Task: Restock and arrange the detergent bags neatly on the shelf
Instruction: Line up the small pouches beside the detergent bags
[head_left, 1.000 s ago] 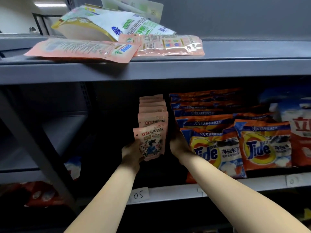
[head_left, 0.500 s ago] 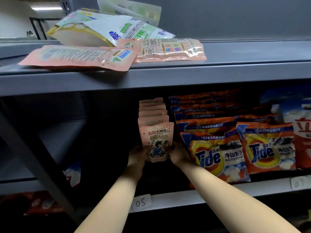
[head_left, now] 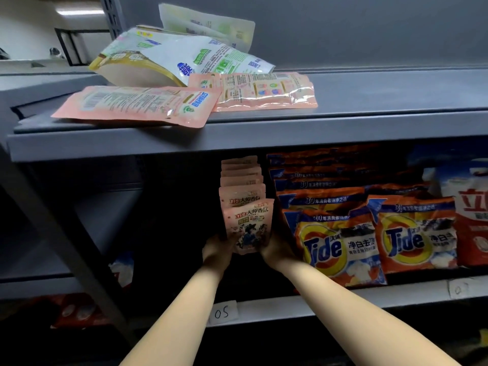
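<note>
From the head camera we see our left hand (head_left: 216, 256) and right hand (head_left: 277, 250) gripping the front pink pouch (head_left: 249, 225) by its lower corners, upright at the head of its row on the middle shelf (head_left: 343, 299), beside the Tide bags (head_left: 338, 247). We judge it light, soft and slick; holding the bottom edges suits it.

Both your arms reach up and forward, bare from the elbow to the wrist, and they come closer together as they go. Your left hand (head_left: 217, 253) is on the left and your right hand (head_left: 277, 250) is on the right, at about the same height. The two hands face each other with a small gap between them. Each one holds a side of the same pink bag (head_left: 249, 226). Your fingers are mostly hidden behind it.
</note>
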Motion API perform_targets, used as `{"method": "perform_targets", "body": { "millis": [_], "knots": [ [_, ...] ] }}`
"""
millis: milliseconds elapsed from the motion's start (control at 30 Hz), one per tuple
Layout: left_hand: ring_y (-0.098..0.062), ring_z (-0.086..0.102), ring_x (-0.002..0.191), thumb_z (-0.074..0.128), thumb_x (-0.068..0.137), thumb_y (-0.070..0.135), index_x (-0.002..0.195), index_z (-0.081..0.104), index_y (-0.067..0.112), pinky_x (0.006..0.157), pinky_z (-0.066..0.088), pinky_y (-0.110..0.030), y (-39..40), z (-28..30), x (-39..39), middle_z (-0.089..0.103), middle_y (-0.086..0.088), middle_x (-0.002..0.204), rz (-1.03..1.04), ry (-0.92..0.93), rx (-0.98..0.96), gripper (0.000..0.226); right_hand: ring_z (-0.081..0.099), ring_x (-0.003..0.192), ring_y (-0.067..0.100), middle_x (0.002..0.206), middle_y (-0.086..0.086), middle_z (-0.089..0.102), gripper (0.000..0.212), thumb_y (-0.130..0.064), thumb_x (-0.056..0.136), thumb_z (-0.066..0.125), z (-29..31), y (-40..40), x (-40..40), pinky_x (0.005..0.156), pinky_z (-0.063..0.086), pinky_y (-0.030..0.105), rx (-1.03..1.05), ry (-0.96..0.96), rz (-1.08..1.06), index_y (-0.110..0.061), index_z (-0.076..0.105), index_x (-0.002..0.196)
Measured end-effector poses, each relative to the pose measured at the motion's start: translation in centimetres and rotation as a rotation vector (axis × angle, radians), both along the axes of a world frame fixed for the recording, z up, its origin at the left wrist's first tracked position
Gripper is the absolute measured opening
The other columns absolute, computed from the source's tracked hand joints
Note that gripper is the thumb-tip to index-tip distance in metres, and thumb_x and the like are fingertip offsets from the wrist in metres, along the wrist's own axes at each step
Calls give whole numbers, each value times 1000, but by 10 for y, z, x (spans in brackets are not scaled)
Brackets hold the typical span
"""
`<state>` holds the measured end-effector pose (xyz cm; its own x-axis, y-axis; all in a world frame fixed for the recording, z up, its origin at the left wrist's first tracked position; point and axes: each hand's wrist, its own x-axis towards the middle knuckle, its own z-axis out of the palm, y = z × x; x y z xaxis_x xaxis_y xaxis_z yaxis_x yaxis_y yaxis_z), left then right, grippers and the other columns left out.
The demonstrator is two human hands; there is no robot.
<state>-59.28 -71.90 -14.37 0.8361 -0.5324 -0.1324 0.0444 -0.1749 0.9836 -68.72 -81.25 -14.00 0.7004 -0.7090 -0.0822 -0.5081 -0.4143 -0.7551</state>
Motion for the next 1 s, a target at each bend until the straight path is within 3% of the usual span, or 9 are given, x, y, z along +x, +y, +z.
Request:
{"method": "perform_targets", "body": {
  "millis": [133,233,333,467,600,667,733,867,1000],
  "knots": [
    [-28,59,112,67,86,16,127,55,7,92,48,-34,3,7,-2,61,-13,123,20,-5,43,44,29,141,27,152,7,32,65,-25,94,55,5,-2,-7,115,26,31,-8,18,-48,-20,22,149],
    [-28,55,117,68,85,27,133,51,13,99,45,-38,3,10,0,57,-13,131,14,-88,235,52,28,141,26,153,7,30,69,-30,92,56,9,-3,-9,115,27,34,21,52,-22,-19,21,150],
    [-28,54,118,63,87,33,134,51,17,89,45,-30,6,22,-7,56,-11,132,2,-211,436,51,26,142,26,156,5,24,73,-34,91,53,13,-4,-12,115,29,39,-14,112,5,-22,14,152],
    [-27,56,115,62,87,38,130,54,15,76,40,-25,6,41,-23,57,-10,130,23,-316,567,50,45,129,30,145,10,42,54,-27,94,50,30,-1,-22,103,43,36,-67,159,68,-18,34,145],
    [-27,54,115,54,91,39,128,52,16,92,44,-29,21,58,-55,56,-10,128,22,-395,667,43,58,105,30,122,13,59,35,-27,95,44,56,8,-53,89,51,39,-201,213,244,-14,51,127],
    [-27,57,105,57,87,38,108,56,17,93,46,-34,36,71,-74,61,-6,109,79,-390,693,29,60,95,29,109,11,63,30,-30,91,47,73,14,-73,79,53,36,-277,227,285,-14,54,116],
    [-28,56,106,55,87,42,107,54,16,95,44,-37,50,89,-94,59,-5,107,99,-431,722,33,60,92,29,106,9,62,30,-33,90,49,93,21,-92,75,52,35,-346,240,288,-15,53,114],
    [-22,55,111,50,90,44,120,52,23,97,40,-36,73,127,-126,59,3,119,108,-565,662,37,55,110,28,123,8,55,43,-41,94,48,132,36,-121,84,50,39,-480,180,325,-15,47,128],
    [-15,58,98,50,90,41,100,58,28,92,39,-35,91,162,-145,63,11,103,201,-685,486,19,57,110,20,122,-2,61,36,-42,93,49,171,47,-136,86,51,37,-525,-23,311,-23,56,123]
  ]
}}
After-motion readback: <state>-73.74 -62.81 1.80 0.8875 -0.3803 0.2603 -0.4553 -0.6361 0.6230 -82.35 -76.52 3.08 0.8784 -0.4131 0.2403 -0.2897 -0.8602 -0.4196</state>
